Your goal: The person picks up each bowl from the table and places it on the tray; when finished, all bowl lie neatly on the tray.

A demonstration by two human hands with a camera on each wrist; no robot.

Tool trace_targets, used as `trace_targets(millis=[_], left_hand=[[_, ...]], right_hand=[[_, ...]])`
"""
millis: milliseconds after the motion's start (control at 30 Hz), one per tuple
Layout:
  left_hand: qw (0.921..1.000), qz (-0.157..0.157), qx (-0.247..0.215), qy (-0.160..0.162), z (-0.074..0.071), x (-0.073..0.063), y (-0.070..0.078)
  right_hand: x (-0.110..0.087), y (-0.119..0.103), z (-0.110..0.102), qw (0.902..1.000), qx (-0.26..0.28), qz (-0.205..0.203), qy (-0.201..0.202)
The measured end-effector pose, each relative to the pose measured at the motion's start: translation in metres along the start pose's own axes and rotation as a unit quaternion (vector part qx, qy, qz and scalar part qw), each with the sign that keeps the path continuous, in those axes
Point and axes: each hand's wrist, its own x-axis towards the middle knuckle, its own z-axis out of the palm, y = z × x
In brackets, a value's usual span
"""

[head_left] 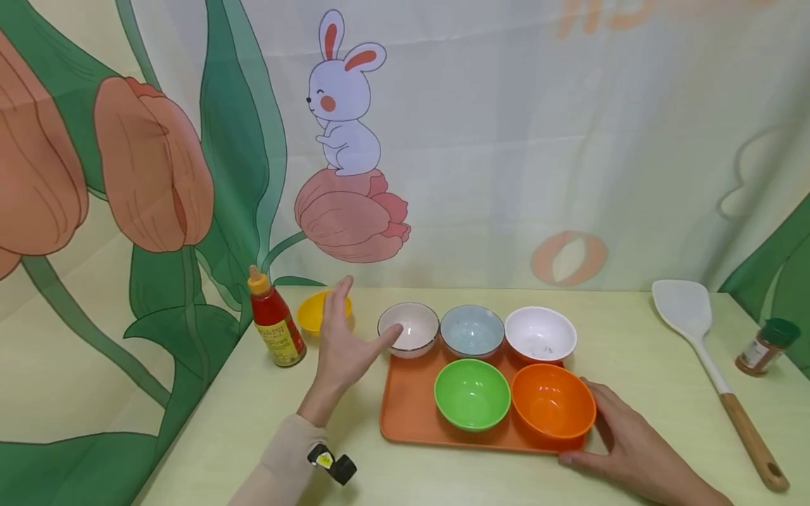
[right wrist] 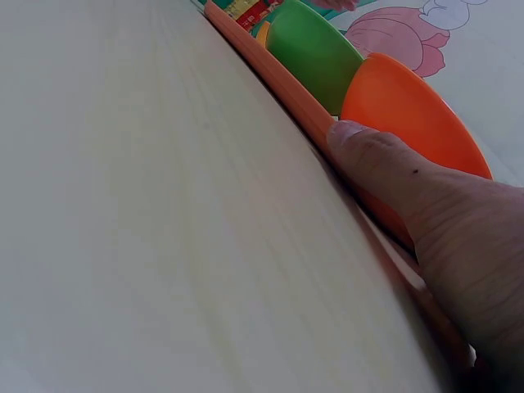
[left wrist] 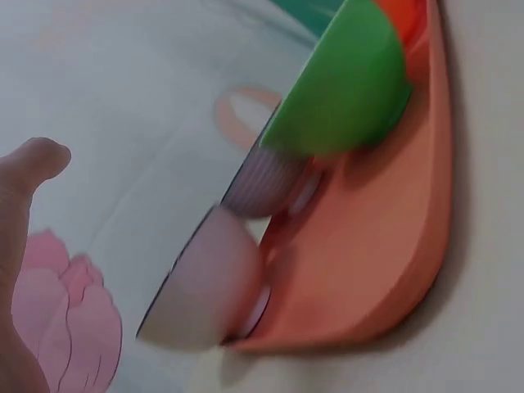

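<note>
In the head view my left hand (head_left: 344, 351) is raised over the table with thumb and fingers spread, holding nothing. It partly covers a small yellow bowl (head_left: 310, 313). My right hand (head_left: 623, 443) grips the right front corner of an orange tray (head_left: 408, 407); its thumb (right wrist: 372, 155) lies along the rim in the right wrist view, while the other fingers are hidden there. On the tray, a green bowl (head_left: 472, 395) stands beside an orange bowl (head_left: 553, 400), close to my right fingers. Behind them are a cream bowl (head_left: 410, 327), a light blue bowl (head_left: 472, 330) and a white bowl (head_left: 541, 334).
A red sauce bottle (head_left: 276, 323) with a yellow cap stands at the left, next to the yellow bowl. On the right lie a white spatula (head_left: 686, 316) with a wooden handle and a green-lidded spice jar (head_left: 767, 346). A printed curtain (head_left: 481, 176) hangs behind the table.
</note>
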Motion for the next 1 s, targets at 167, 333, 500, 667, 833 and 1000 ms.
trace_targets(millis=[167,333,500,667,833,1000], left_hand=[[0.9986,-0.039,0.013,0.032,-0.006,0.008,-0.026],[0.9964,-0.077,0.007,0.035,-0.001,0.009,-0.045],[0.9953,-0.086,0.01,0.045,0.005,0.007,-0.055],[0.9938,-0.082,-0.014,0.075,0.009,0.005,-0.056],[0.9897,-0.087,-0.032,0.109,0.014,-0.002,-0.057],[0.983,-0.109,-0.036,0.143,0.02,-0.013,-0.059]], right_hand=[[-0.002,0.001,0.001,1.0,0.0,-0.003,0.003],[-0.003,0.002,0.0,0.9999,-0.005,-0.005,0.008],[-0.004,0.001,0.0,1.0,0.002,-0.001,0.004],[-0.003,0.0,-0.002,0.9999,-0.008,-0.009,0.011],[-0.002,0.0,-0.003,0.9999,-0.008,-0.009,0.01],[-0.001,0.0,0.0,0.9999,0.0,-0.009,0.006]])
